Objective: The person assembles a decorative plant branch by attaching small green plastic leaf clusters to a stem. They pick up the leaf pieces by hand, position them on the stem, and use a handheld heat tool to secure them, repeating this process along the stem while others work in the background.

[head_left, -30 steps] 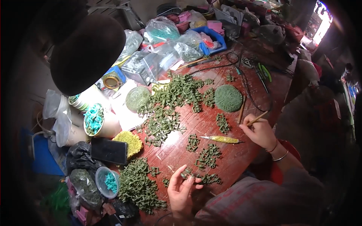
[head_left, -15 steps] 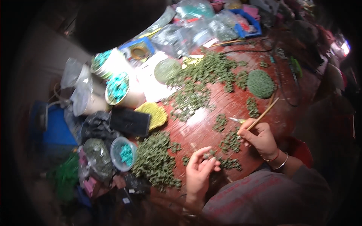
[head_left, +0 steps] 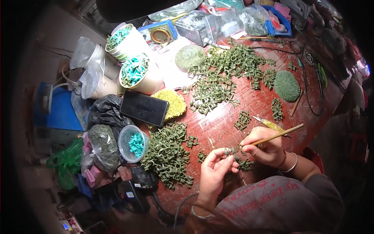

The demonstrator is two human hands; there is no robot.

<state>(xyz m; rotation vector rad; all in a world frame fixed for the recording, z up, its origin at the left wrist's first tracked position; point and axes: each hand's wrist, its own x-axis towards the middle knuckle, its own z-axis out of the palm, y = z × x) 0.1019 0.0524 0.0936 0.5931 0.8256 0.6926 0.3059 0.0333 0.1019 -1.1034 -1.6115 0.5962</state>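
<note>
My left hand (head_left: 213, 173) pinches a small dark green looped piece (head_left: 230, 151) between thumb and forefinger, just above the red table. Close to its right, my right hand (head_left: 267, 146) is closed around a slim wooden stick (head_left: 287, 130), held like a pen. The stick's working end is hidden by my fingers. Small clusters of green pieces (head_left: 246, 164) lie under and beside my hands. Beyond the right hand rests a pointed tool with a yellow wrapped handle (head_left: 272, 125). A large heap of the green pieces (head_left: 167, 156) lies to the left.
More green pieces (head_left: 212, 91) spread across the red table (head_left: 218, 128). A round green pad (head_left: 287, 86) sits at the right. Leftward are a black phone (head_left: 144, 108) on a yellow sponge (head_left: 171, 103), a clear tub (head_left: 132, 143) of turquoise bits, and filled white buckets (head_left: 150, 80).
My hands have come closer together, bringing the stick and the green piece nearly together. The stick lies flatter. The whole view has shifted and become sharper.
</note>
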